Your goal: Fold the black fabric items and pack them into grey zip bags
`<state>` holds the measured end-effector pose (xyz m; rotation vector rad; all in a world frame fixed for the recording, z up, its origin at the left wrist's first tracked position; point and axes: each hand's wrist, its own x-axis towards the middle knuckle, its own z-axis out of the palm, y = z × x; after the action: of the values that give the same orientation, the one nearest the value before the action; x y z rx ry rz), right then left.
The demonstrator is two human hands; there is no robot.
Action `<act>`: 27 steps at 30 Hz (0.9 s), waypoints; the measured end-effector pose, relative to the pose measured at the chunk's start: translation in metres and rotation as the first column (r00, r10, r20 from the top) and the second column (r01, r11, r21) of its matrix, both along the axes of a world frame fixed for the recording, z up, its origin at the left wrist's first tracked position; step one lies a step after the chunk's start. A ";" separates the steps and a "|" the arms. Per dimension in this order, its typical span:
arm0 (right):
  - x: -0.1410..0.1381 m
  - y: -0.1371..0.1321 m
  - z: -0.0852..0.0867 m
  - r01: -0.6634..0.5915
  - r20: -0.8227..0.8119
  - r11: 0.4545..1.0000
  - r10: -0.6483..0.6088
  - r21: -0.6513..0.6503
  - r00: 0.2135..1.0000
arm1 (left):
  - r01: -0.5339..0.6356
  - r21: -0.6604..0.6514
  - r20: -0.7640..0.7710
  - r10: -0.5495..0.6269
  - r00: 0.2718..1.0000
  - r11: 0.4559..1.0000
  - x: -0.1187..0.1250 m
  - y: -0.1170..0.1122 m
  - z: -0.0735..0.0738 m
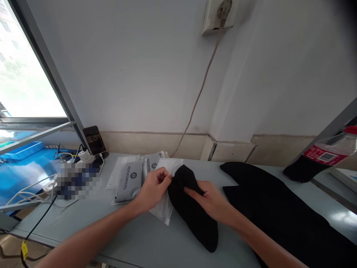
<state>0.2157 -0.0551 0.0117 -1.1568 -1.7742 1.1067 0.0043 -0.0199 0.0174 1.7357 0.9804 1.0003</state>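
A black fabric piece point(192, 212), shaped like a sock or sleeve, lies on the grey table point(145, 238) with its top end at the mouth of a clear plastic bag point(163, 210). My left hand point(153, 188) pinches the bag's upper edge, fingers closed on it. My right hand point(210, 203) lies on the black fabric, fingers pressed down on its folded top end. Part of the bag is hidden beneath the fabric and my left hand.
Grey printed pouches point(129, 180) lie in a pile left of my hands. A stack of more black fabric point(279, 208) spreads to the right. A cola bottle point(320, 156) lies at far right. A phone point(94, 140) on a stand, chargers and cables sit at left.
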 end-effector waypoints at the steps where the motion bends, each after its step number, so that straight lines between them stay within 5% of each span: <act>1: -0.001 0.002 -0.001 -0.013 0.045 1.000 0.013 -0.002 0.999 | 0.012 0.020 -0.016 -0.011 1.000 1.000 -0.001 -0.001 0.002; 5: -0.008 0.007 -0.003 0.089 0.169 0.996 -0.092 0.025 0.981 | 0.139 0.176 -0.219 -0.099 0.971 0.975 -0.001 -0.012 0.002; 7: -0.013 0.006 -0.002 0.145 0.038 0.989 -0.144 -0.021 0.989 | 0.190 0.265 -0.325 -0.098 0.941 0.945 0.002 -0.016 -0.001; 11: -0.019 0.002 -0.006 0.042 -0.195 0.972 -0.089 -0.232 0.977 | 0.101 0.336 -0.354 0.026 0.935 0.936 0.006 -0.018 -0.007; 16: -0.017 0.006 -0.023 0.173 -0.119 0.985 -0.169 0.020 0.978 | 0.279 0.483 -0.377 -0.091 0.922 0.830 0.007 -0.017 0.000; 18: -0.012 0.009 -0.023 0.188 -0.198 0.978 -0.167 0.091 0.966 | 0.152 0.522 -0.284 0.003 0.959 0.839 0.001 -0.008 0.007; 21: -0.004 0.012 -0.017 0.145 -0.233 0.984 -0.117 0.108 0.966 | -0.097 0.291 -0.106 0.133 0.985 0.952 -0.015 0.015 0.019; 23: -0.002 0.013 -0.014 0.100 -0.185 0.992 -0.083 0.080 0.979 | 0.069 -0.070 -0.086 -0.075 0.993 0.995 -0.026 0.028 0.024; 25: -0.004 0.012 -0.013 0.138 -0.130 0.989 -0.129 0.060 0.983 | 0.279 -0.334 -0.037 -0.308 0.951 0.900 -0.033 0.034 0.024; 27: -0.009 0.010 -0.014 0.216 -0.109 0.975 -0.210 0.051 0.972 | 0.372 -0.398 0.000 -0.406 0.914 0.838 -0.032 0.032 0.019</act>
<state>0.2071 -0.0455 -0.0021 -1.1988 -1.5542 0.9595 -0.0279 0.0123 0.0366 1.5579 0.7682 0.4322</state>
